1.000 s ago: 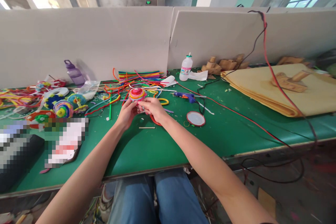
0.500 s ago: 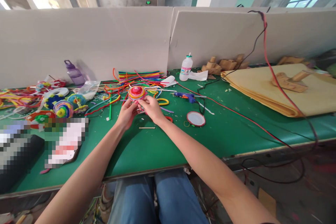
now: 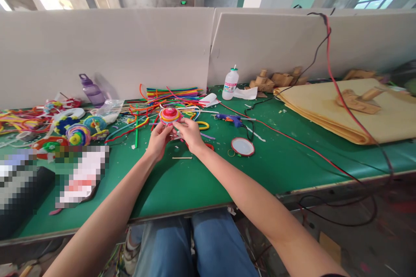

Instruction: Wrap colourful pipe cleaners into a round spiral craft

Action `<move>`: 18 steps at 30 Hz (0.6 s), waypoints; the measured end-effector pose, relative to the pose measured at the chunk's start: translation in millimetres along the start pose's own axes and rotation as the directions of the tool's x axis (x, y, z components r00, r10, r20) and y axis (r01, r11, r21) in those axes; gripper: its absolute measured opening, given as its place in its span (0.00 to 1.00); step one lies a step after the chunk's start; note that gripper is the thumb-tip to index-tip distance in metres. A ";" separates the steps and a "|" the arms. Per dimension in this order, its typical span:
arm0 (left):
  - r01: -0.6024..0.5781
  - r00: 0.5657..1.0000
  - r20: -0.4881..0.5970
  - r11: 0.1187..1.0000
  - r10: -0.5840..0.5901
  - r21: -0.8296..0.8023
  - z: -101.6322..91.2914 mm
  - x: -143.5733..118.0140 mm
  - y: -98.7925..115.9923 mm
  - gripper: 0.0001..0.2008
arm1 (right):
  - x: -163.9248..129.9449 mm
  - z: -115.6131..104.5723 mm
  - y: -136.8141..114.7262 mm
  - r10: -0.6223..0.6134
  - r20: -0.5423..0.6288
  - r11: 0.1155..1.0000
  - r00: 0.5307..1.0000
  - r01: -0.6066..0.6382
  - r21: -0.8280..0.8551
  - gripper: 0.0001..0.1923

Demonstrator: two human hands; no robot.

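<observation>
Between my two hands is a round craft piece (image 3: 170,115) coiled from pink, red, orange and yellow pipe cleaners, held above the table. My left hand (image 3: 158,140) grips its lower left edge, fingers closed. From the right, my right hand (image 3: 189,134) pinches the near edge with thumb and fingers. The undersides of the fingers are hidden. Loose pipe cleaners (image 3: 143,123) lie just behind and to the left. A thin pale stick (image 3: 182,158) rests on the green table (image 3: 182,190) below my hands.
A blue glue gun (image 3: 232,120) and a white disc with a red rim (image 3: 242,146) lie to the right. Finished coiled pieces (image 3: 78,134) sit at left, near a purple bottle (image 3: 92,91). A white bottle (image 3: 230,83) stands behind. Brown sheets (image 3: 325,112) and red cable (image 3: 302,144) occupy the right.
My right hand has shifted slightly, its fingers repositioned at the near edge of the coiled craft piece. The piece itself has barely moved, and my left hand still grips it.
</observation>
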State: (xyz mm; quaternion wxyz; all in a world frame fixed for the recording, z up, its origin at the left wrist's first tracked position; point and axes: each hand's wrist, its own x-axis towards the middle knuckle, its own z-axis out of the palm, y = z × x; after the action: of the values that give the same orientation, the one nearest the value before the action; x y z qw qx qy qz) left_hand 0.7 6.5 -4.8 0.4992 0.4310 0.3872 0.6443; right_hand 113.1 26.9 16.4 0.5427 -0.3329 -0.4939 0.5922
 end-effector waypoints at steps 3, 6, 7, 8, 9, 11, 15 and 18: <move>-0.002 1.000 0.006 1.000 0.002 -0.006 0.6 -0.1 0.0 0.12 | -1.0 0.9 -1.1 0.023 -0.019 0.999 1.000 -0.022 0.041 0.11; -0.005 1.000 0.002 1.000 0.005 -0.007 1.9 -0.8 1.2 0.12 | -1.0 1.5 -1.5 0.048 -0.040 0.997 0.998 -0.046 0.060 0.12; -0.009 1.000 -0.003 1.000 0.009 -0.005 2.3 -1.0 1.6 0.12 | -1.1 1.8 -1.8 0.056 -0.042 0.997 0.998 -0.053 0.061 0.12; -0.012 1.000 -0.010 1.000 0.012 -0.001 2.5 -1.2 2.0 0.13 | -1.5 2.3 -2.4 0.061 -0.042 0.996 0.997 -0.059 0.062 0.12; -0.014 1.000 -0.016 1.000 0.014 0.002 2.7 -1.3 2.2 0.13 | -2.0 2.7 -3.2 0.065 -0.041 0.996 0.997 -0.062 0.065 0.11; -0.016 1.000 -0.027 1.000 0.016 0.004 2.4 -1.2 2.2 0.13 | -3.3 3.6 -5.4 0.070 -0.038 0.995 0.997 -0.067 0.072 0.10; -0.018 0.999 -0.032 1.000 0.018 -0.018 0.9 -0.3 0.9 0.13 | -5.1 3.2 -10.0 0.071 0.005 0.993 0.997 -0.071 0.094 0.09; -0.016 1.000 -0.018 0.999 0.015 -0.030 0.1 -0.1 1.4 0.13 | -5.1 2.0 -11.3 0.054 0.045 0.994 0.998 -0.059 0.095 0.09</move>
State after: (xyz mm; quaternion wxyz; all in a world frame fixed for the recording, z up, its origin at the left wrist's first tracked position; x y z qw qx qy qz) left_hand 0.3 6.2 -3.5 0.4971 0.4205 0.3785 0.6579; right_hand 115.7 20.6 27.0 0.5306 -0.3077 -0.4666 0.6372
